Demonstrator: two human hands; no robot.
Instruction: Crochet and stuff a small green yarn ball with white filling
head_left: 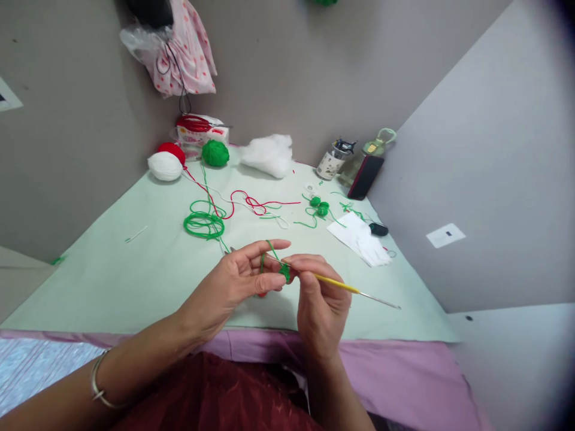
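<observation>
Between the fingers of my left hand (240, 272) is a small green crochet piece (284, 272), pinched by the thumb. Green yarn runs over the raised left index finger and down toward a loose green coil (204, 224) on the table. My right hand (321, 299) grips a crochet hook (336, 282) with a yellow handle, its front end meeting the green piece. The hook's other metal end points out to the right. Partly hidden beneath my left hand lies something with a red part (262, 294), too covered to name.
Behind stand a green yarn ball (215, 154), a white yarn ball (165, 166), white stuffing (268, 155) and a pen holder (331, 163). A phone (366, 178) leans on a bottle (375, 145). Small green balls (320, 206) lie near white paper (359, 239). Red yarn (251, 203) trails across the table.
</observation>
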